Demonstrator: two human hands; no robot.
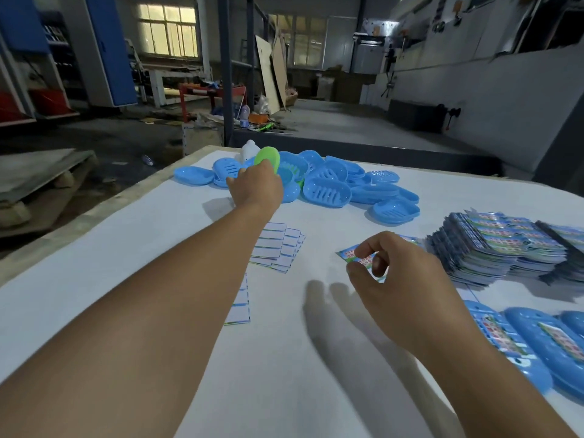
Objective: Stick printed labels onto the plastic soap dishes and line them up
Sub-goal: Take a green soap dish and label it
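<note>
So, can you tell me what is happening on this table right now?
A person is labelling soap dishes. The left hand reaches into the heap of blue dishes and grips a green dish. The right hand pinches one printed label just above the white table. Label stacks lie at the right, and dishes already labelled lie in front of them.

Left hand (257, 184) at 12 o'clock grips green dish (267, 158) above blue dish pile (328, 186). Right hand (398, 273) at 3 o'clock pinches label (349, 255) over white table (158, 229).
</note>
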